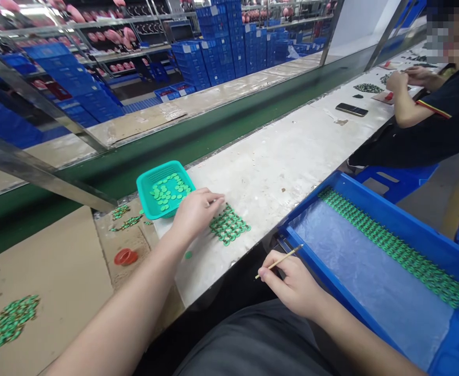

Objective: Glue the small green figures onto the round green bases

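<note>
My left hand (pixel 196 211) rests on the white worktable (pixel 276 167), fingers curled together at the top edge of a tidy cluster of small green round parts (pixel 229 225); whether it pinches one is hidden. Just behind it stands a teal basket (pixel 145 190) holding several loose green discs (pixel 168 191). My right hand (pixel 292 282) hovers near the table's front edge, closed around a thin wooden stick (pixel 279 261). To its right lies a blue tray (pixel 378 209) lined with plastic film, with rows of green parts (pixel 394 248) along its far side.
A red ring (pixel 126 256) and scattered green parts (pixel 12 319) lie on brown cardboard at left. A green conveyor belt (pixel 214 133) runs behind the table. Another person (pixel 429 112) works at the far right, with a phone (pixel 351 109) nearby. Stacked blue crates fill the background.
</note>
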Motion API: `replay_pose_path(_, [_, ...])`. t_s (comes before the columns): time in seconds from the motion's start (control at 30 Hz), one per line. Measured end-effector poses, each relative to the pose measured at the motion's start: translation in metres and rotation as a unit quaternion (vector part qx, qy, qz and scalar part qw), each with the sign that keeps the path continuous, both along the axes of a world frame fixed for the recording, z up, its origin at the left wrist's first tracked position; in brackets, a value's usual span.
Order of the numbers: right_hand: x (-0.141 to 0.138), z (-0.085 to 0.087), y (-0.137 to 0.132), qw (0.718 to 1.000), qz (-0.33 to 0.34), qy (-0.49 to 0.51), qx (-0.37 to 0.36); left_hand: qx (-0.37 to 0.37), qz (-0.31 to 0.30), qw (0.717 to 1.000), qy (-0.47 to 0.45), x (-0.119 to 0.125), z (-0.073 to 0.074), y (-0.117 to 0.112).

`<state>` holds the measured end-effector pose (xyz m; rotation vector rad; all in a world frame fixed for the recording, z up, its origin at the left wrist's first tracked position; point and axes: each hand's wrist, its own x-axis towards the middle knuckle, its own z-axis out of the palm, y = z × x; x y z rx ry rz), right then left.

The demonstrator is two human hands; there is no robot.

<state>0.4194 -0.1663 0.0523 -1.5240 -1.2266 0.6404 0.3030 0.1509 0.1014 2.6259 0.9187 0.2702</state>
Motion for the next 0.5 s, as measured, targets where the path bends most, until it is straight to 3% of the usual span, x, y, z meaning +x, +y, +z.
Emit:
replay_pose_path(0.13, [0.001, -0.002, -0.001, 1.000, -0.008, 0.000, 0.000, -0.010, 0.027, 0.999, 0.038, -0.033, 0.019, 0.010])
replay_pose_path(0.23, [0.001, -0.003, 0.001, 1.000, -0.001, 0.006, -0.010, -0.024, 0.009, 0.997, 0.068, -0.048, 0.022, 0.013])
replay_pose_path(0.5, [0.001, -0.001, 0.005, 1.000, 0.003, 0.005, -0.009, -0.028, -0.017, 0.999, 0.018, -0.024, 0.006, 0.004])
